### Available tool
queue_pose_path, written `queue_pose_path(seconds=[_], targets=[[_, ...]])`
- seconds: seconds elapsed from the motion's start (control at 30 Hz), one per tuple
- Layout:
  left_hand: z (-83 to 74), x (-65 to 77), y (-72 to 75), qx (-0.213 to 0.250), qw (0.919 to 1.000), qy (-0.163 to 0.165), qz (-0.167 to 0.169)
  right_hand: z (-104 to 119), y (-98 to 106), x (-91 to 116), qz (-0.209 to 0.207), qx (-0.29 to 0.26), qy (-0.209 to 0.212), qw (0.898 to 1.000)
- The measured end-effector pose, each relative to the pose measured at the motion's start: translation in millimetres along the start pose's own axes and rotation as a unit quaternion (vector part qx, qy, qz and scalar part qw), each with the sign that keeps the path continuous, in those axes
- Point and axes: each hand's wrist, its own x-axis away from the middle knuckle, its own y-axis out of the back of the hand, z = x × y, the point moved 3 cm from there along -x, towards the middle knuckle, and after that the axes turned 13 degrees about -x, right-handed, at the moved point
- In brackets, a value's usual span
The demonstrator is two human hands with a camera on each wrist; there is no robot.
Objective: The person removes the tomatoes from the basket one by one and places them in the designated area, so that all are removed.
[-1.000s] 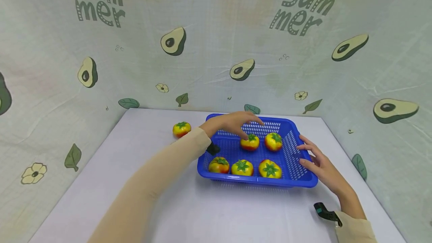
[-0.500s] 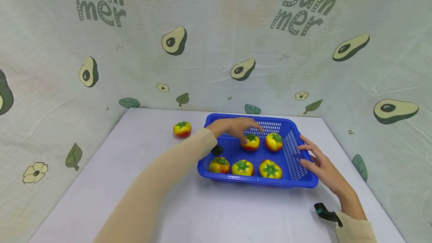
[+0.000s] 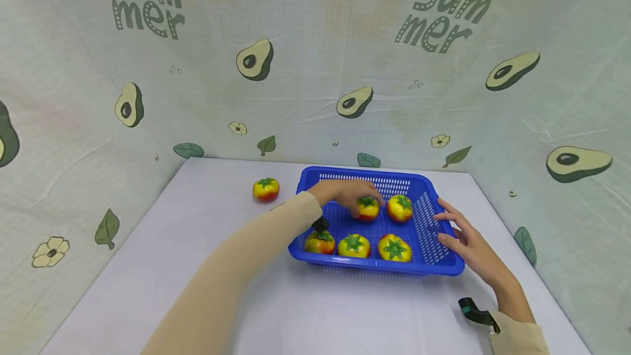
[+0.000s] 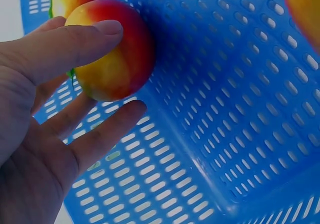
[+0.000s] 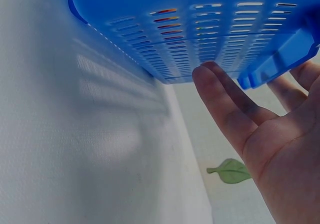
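Observation:
In the head view a blue plastic basket (image 3: 355,263) holds several yellow-and-red tomatoes with green star-shaped tops. My left hand (image 3: 351,193) reaches into its back half and grips the back-middle tomato (image 3: 368,211). In the left wrist view the thumb lies across that tomato (image 4: 132,58), with fingers on its other side. Another tomato (image 3: 400,208) sits just right of it. My right hand (image 3: 465,240) rests at the basket's right side, fingertips at the rim. In the right wrist view its fingers (image 5: 225,103) are fairly straight beside the slotted wall.
A single tomato (image 3: 266,189) lies on the white table (image 3: 197,223) left of the basket. Along the basket's front wall sit a left tomato (image 3: 320,242), a middle one and a right tomato (image 3: 394,247). A printed cloth (image 3: 305,70) closes off the back and sides.
My left hand has lowered from above the back-middle tomato and closed around it, its wrist shifting slightly right. The right hand and the basket stay in place.

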Motion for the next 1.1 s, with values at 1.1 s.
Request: queue_pose_path(seconds=[1.1], targets=[[3.0,50.3,35.0,-0.021,0.9987,-0.014,-0.045,2.0,0.8,0.8,-0.003,0.003,-0.004,1.000]])
